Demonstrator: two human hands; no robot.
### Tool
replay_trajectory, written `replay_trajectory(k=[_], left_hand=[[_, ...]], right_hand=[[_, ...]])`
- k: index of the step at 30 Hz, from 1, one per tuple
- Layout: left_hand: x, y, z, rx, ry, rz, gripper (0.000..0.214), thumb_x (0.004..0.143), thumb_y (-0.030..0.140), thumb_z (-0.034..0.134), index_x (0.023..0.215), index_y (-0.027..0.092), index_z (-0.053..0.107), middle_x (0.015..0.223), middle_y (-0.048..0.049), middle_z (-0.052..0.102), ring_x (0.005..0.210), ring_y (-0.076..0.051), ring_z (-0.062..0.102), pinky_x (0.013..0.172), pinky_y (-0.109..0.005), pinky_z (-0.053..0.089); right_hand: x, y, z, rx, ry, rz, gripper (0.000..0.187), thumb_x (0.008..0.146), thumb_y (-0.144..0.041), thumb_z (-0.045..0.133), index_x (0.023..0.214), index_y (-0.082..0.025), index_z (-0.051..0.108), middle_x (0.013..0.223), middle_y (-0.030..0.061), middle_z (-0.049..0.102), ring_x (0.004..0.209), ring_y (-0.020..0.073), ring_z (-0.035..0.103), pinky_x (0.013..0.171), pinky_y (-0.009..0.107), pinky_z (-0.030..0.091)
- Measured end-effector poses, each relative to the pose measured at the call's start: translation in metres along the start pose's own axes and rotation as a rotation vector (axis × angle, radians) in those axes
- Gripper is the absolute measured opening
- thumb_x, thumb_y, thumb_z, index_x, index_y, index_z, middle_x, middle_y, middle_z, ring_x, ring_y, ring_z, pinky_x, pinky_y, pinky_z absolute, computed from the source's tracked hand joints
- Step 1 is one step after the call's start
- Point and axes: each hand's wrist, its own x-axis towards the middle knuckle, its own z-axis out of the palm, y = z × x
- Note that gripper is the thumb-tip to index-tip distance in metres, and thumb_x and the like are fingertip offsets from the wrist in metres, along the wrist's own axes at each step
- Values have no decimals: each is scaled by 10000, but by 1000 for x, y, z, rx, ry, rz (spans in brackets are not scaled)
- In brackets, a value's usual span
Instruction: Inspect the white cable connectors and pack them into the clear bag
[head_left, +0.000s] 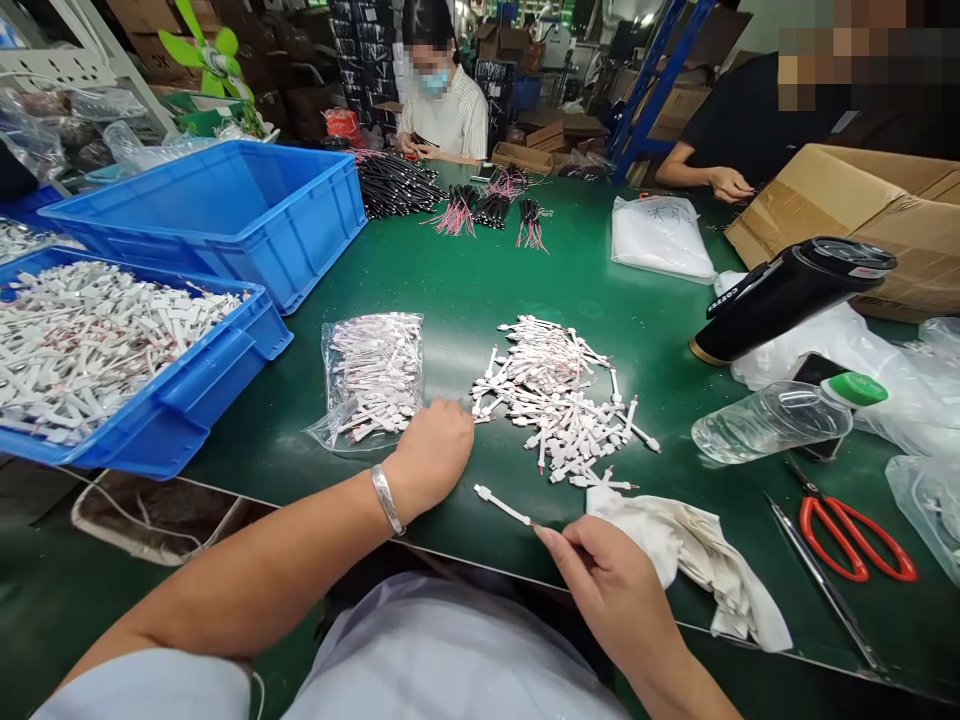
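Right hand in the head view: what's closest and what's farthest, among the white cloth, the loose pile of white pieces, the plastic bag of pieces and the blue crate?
From the right hand, nearest first:
1. White cloth, just to its right.
2. Loose pile of white cable pieces, ahead on the table.
3. Clear plastic bag of pieces, farther left.
4. Blue crate, far left.

Site: electronics assembly workshop | Landmark: long green bench (480,290) | On bench: wire bundles (397,185), white connectors (555,395) | Bench left end: blue crates (285,240) | Bench far and right sides: seated workers (442,115) | Bench right end: carton (885,220) | Beyond bench: blue racking (652,90)
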Motion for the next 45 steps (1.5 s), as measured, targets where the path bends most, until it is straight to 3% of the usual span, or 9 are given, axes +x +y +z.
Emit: replay_trajectory(k=[5, 9, 17, 23, 28, 32, 38, 42, 45], left_hand=[[-14, 2, 0, -104, -13, 122, 190, 794, 59, 422, 764, 145, 588, 805, -84, 577, 775, -206, 509, 689, -304, 411], [-35, 14, -10, -483, -91, 224, 165, 796, 92, 442, 825, 177, 581, 796, -21, 588, 733, -147, 503, 670, -243, 396], [-45, 18, -20, -1066, -430, 16, 141, 799, 233, 516, 839, 152, 623, 638, 29, 547, 583, -100, 447, 562, -202, 370], [-52, 20, -7, -1311, -386, -93, 207, 798, 309, 535, 868, 147, 645, 712, -8, 603, 630, -106, 513, 592, -205, 405], [-51, 27, -4, -1333, -415, -267, 329, 804, 444, 486, 717, 139, 575, 584, -1, 563, 500, -91, 487, 459, -185, 356], [-49, 26, 0, -1274, -451, -279, 336, 824, 450, 448, 750, 144, 565, 548, 23, 523, 481, -93, 460, 465, -197, 360], [-42, 25, 12, -594, -24, 105, 197, 865, 245, 461, 897, 161, 636, 878, -57, 602, 815, -178, 502, 743, -309, 395], [-38, 25, 24, -356, 12, 227, 175, 880, 204, 457, 889, 177, 630, 923, -60, 592, 843, -188, 479, 732, -323, 378], [-40, 21, 27, -301, 10, 189, 246, 911, 209, 401, 807, 168, 621, 846, -52, 588, 793, -177, 475, 702, -321, 369]], right_hand=[[3, 4, -2, 6, 185, -181, 118, 857, -260, 537, 931, -208, 613, 835, 51, 605, 748, 167, 577, 665, 305, 491], [12, 4, -1, -25, 174, -375, 441, 844, -138, 532, 1259, -284, 501, 1225, 108, 524, 1051, 229, 554, 766, 356, 521], [9, -4, -8, 174, 67, -467, 453, 817, -43, 538, 1218, -254, 539, 918, 50, 691, 801, 162, 646, 679, 291, 548], [3, -4, -5, 281, 69, -187, 214, 844, -176, 550, 1022, -250, 643, 842, 32, 715, 723, 160, 661, 655, 285, 548], [5, -17, -8, 648, -157, 350, 268, 845, -412, 525, 814, -183, 660, 651, 26, 657, 533, 118, 595, 450, 200, 455], [10, -21, -11, 765, -257, 520, 333, 793, -479, 567, 718, -159, 619, 586, 5, 596, 481, 90, 533, 418, 177, 390], [14, -10, 0, 401, -266, 296, 303, 873, -423, 446, 798, -191, 626, 660, 14, 608, 601, 141, 569, 570, 253, 467], [15, 2, 3, 180, -220, 92, 275, 912, -346, 396, 889, -213, 636, 786, 29, 659, 725, 164, 598, 685, 283, 481], [21, 16, -2, -102, -35, -23, 253, 913, -276, 403, 947, -192, 639, 828, 60, 640, 789, 194, 572, 731, 317, 463]])
